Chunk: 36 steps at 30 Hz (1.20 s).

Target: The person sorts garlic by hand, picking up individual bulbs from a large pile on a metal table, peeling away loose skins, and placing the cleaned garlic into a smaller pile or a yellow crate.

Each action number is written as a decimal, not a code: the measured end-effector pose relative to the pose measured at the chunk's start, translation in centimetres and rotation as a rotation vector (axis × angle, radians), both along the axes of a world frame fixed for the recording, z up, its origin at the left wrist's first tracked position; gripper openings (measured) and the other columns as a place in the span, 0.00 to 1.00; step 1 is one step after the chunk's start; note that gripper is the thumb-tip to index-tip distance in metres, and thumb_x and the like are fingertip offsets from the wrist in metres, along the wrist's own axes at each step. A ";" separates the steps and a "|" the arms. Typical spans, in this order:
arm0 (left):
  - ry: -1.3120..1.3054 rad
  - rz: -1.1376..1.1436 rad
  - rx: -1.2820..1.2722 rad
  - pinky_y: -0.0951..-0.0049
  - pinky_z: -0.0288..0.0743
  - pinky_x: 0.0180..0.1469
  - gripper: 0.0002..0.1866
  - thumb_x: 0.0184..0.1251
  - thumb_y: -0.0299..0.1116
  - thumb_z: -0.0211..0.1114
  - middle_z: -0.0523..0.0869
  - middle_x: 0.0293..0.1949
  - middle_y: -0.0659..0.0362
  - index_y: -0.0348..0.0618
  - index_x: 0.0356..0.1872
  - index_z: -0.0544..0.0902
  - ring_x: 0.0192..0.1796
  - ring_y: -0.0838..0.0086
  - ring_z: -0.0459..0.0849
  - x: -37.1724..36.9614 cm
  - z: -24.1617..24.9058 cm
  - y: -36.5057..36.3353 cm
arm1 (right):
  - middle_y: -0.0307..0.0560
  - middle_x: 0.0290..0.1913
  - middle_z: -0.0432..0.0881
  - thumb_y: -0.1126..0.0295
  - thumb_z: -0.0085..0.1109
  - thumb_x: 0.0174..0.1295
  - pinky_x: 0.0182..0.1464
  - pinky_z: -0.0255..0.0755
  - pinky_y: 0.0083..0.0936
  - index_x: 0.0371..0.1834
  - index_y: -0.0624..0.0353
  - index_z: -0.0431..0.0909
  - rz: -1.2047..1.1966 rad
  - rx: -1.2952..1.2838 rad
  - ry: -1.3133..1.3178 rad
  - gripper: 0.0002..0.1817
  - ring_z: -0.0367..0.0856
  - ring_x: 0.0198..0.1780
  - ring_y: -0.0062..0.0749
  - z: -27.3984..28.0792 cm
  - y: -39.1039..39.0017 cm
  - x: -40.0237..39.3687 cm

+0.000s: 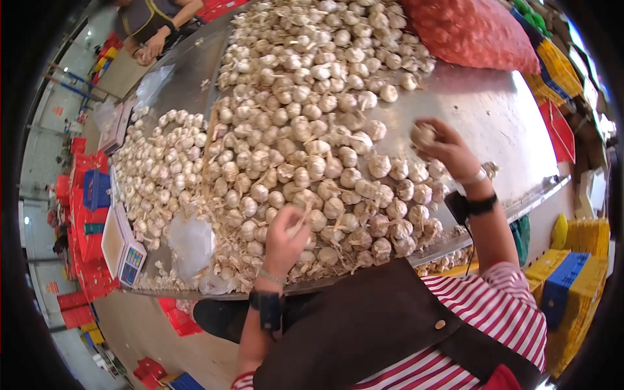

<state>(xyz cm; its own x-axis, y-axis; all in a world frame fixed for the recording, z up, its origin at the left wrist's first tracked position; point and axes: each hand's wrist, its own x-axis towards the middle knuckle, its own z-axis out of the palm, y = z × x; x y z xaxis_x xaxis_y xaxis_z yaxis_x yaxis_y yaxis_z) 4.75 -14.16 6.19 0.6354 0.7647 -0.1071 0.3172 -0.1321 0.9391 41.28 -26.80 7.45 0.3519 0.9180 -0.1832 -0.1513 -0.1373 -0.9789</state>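
Observation:
My right hand is raised over the right side of the metal table, fingers curled round a garlic bulb. Slight motion blur softens its outline. Over the near part of a large heap of garlic bulbs is my left hand, its fingers pinched together. A thin pale bit shows at those fingertips, too small to name. The bulbs around it are whole, with dry papery skins, and some have stem ends. Left of the heap lies a second pile of smaller, whiter garlic bulbs.
A full red mesh sack lies at the table's far right. A digital scale and a clear plastic bag are at the left. Yellow bundles stand right of the table. Another person's hands show at the far left.

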 end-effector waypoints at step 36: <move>0.428 -0.314 0.739 0.63 0.78 0.51 0.08 0.58 0.29 0.63 0.83 0.49 0.51 0.43 0.39 0.84 0.49 0.59 0.83 6.2 -2.4 -1.1 | 0.58 0.56 0.77 0.63 0.69 0.49 0.51 0.77 0.31 0.65 0.64 0.67 -0.075 0.314 0.415 0.38 0.80 0.52 0.39 1.6 -8.7 -3.5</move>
<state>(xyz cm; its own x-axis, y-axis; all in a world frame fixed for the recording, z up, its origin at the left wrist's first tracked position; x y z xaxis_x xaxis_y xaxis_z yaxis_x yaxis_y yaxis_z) 10.91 -15.24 3.74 0.8446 0.5311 0.0673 0.4673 -0.7928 0.3914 37.74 -35.45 9.09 0.3753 0.9260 -0.0413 -0.5336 0.1794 -0.8265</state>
